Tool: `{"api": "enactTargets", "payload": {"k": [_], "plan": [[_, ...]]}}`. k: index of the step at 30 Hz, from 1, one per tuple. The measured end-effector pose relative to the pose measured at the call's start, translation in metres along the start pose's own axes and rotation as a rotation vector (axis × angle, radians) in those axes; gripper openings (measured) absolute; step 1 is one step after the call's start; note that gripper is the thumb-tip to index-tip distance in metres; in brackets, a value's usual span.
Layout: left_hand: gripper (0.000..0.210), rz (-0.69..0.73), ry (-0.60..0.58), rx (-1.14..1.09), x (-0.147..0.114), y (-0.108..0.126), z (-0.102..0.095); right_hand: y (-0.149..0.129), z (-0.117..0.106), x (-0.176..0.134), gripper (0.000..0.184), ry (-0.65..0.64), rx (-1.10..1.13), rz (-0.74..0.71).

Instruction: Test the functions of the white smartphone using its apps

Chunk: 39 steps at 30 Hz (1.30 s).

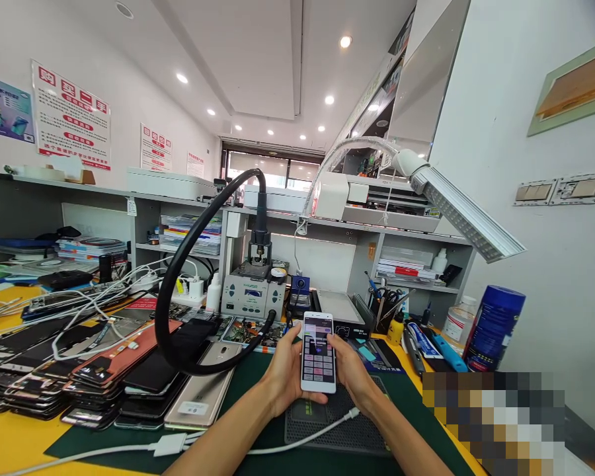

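A white smartphone (318, 354) is held upright above the green mat, its lit screen facing me with rows of tiles on it. My left hand (285, 370) wraps round its left side, the fingers passing behind and showing below the lower edge. On the right side my right hand (351, 369) grips the same phone, thumb by the screen's edge. Beneath both hands lies a dark textured pad (337, 416). A white cable (307, 439) crosses in front, its plug end near my right wrist.
Stacks of used phones (39, 370) fill the left. Behind stands a hot-air station (252, 294) with a thick black hose (166, 297) looping forward. A lamp (471, 211) arches overhead. A blue can (496, 327), a bottle (459, 320) and a tool holder (384, 307) stand right.
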<state>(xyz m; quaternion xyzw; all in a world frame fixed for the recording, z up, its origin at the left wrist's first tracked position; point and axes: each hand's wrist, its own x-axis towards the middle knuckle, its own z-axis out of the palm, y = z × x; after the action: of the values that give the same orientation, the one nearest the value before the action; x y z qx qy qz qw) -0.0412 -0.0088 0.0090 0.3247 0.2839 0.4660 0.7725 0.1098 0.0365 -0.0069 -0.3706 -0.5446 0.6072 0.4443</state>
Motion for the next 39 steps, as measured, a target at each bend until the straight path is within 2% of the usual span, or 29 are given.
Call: {"api": "enactTargets", "payload": {"k": [6, 18, 39], "plan": [[0.065, -0.002, 0.021, -0.001, -0.0024, 0.0014, 0.0011, 0.0019, -0.0019, 0.0009, 0.048, -0.010, -0.026, -0.006], [0.064, -0.001, 0.004, 0.009, -0.0003, 0.0001, -0.0001, 0.0018, -0.0013, 0.0009, 0.043, -0.005, -0.012, -0.015], [0.069, 0.014, -0.016, 0.014, 0.0031, -0.0028, -0.0047, 0.0003, -0.0012, 0.0000, 0.048, -0.006, -0.035, -0.011]]}}
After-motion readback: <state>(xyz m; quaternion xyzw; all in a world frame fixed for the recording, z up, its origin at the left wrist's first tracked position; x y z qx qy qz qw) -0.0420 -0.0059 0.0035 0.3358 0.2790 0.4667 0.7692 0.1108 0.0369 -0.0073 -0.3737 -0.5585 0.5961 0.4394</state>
